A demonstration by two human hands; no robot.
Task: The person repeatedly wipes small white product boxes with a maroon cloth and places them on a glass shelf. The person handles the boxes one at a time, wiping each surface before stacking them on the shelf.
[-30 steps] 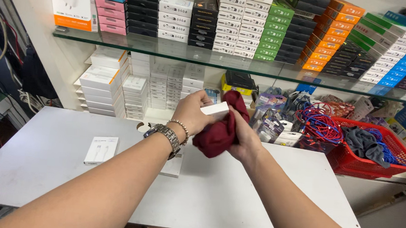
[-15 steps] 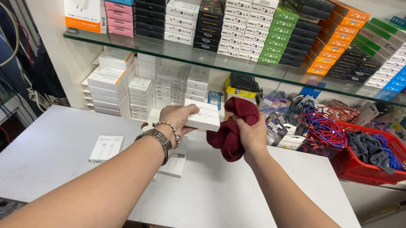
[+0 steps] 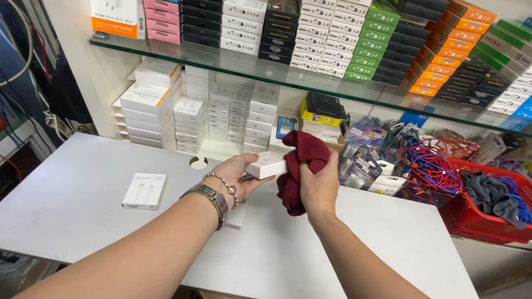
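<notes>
My left hand, with a metal watch and a bead bracelet on the wrist, holds a small white box above the white table. My right hand grips a dark red cloth that is pressed against the right end of the box. Another flat white box lies on the table just under my left wrist.
A flat white box with a cable picture lies on the table to the left. A red basket of cables and grey cloth stands at the right. A glass shelf carries rows of coloured boxes, with stacked white boxes beneath.
The white box has come out from the cloth and sits in my left palm, with the cloth now bunched at its right end. Both hands have dropped slightly toward the table.
</notes>
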